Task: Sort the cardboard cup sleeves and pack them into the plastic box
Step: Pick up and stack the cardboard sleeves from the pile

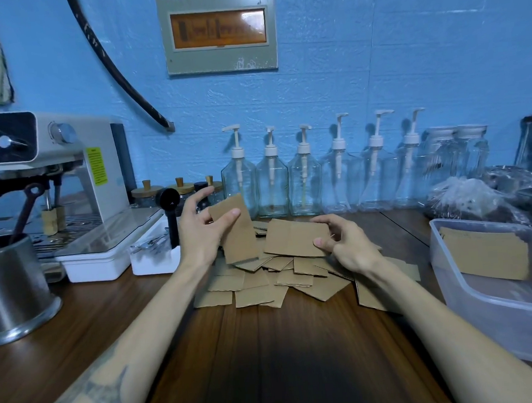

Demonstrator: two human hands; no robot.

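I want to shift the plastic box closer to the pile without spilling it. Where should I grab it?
Grip the plastic box by its near left rim, coming from the pile side with the right hand. That edge is open and faces you; the sleeve inside leans on the far wall, so keep the box level.
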